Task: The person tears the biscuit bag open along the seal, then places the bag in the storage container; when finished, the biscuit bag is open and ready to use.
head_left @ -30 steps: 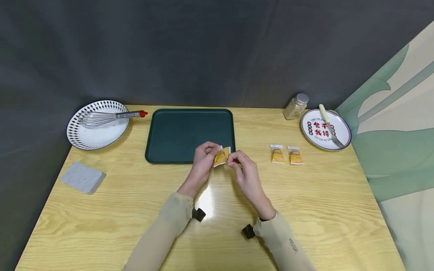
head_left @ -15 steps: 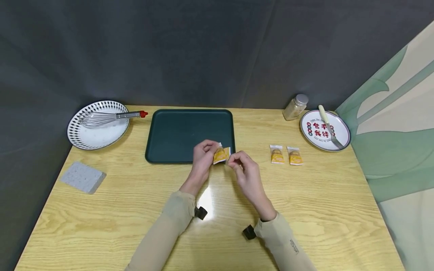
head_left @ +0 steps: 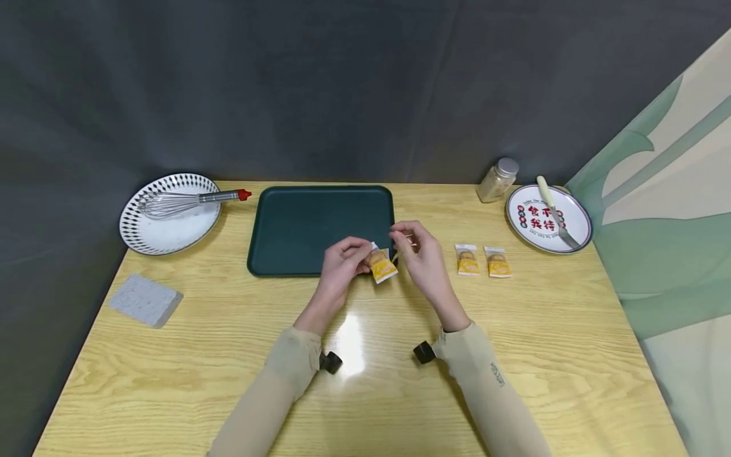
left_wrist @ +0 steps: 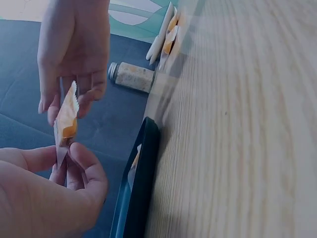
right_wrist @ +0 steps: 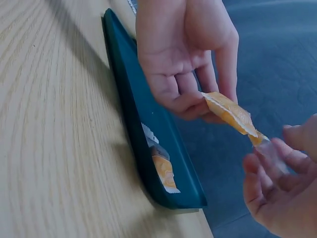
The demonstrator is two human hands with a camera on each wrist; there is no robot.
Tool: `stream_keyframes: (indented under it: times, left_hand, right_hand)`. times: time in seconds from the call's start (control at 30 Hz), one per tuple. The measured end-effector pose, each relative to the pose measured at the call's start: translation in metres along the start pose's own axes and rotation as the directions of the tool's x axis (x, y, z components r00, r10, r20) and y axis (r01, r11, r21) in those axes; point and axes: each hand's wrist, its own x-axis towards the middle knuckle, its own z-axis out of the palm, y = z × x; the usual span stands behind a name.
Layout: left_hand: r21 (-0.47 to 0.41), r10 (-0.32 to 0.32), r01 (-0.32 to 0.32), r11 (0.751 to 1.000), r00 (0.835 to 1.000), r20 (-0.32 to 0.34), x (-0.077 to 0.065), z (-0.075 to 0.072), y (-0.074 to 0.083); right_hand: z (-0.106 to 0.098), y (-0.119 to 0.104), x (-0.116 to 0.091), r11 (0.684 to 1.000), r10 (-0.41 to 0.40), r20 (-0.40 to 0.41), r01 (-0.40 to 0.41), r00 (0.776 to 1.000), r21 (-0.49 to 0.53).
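My left hand [head_left: 342, 266] pinches one end of a small snack packet [head_left: 381, 265], yellow and clear with serrated edges, above the near right corner of the dark green tray [head_left: 308, 231]. Beyond it, my right hand [head_left: 424, 257] has its thumb and fingertips together. In the right wrist view the right fingers pinch a thin, see-through wrapper strip [right_wrist: 271, 154] at the packet's far end. Whether this strip is still joined to the packet, I cannot tell. Another snack packet [right_wrist: 164, 173] lies in the tray's corner, mostly covered by the held packet in the head view.
Two more snack packets [head_left: 482, 261] lie right of the tray. At the back right stand a jar [head_left: 498, 180] and a plate [head_left: 528, 236] bearing a spatula [head_left: 556, 219]. On the left are a patterned plate [head_left: 165, 238], a whisk [head_left: 194, 200] and a grey block [head_left: 146, 301].
The right hand has moved up and away from the packet, drawing the strip at its end. The packet in the left hand has turned, its lower end now pointing down and right.
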Motion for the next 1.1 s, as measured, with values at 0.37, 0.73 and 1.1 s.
stream_keyframes:
  times: [0.37,0.73,1.1]
  left_hand:
    - [-0.079,-0.031,0.028,0.996,0.999,-0.039,0.015,-0.013,0.008]
    - [0.114,-0.047,0.047,0.992,0.999,-0.007,0.039,-0.022,0.019]
    - [0.423,0.01,-0.008,0.906,1.0,-0.002,0.061,-0.029,0.019]
  right_hand:
    - [-0.005,0.011,0.002,0.993,0.119,0.017,-0.119,0.993,-0.014]
    - [0.002,0.021,0.041,0.99,0.119,0.088,-0.111,0.989,-0.089]
    - [0.006,0.031,0.069,0.947,0.12,0.181,-0.058,0.976,-0.316]
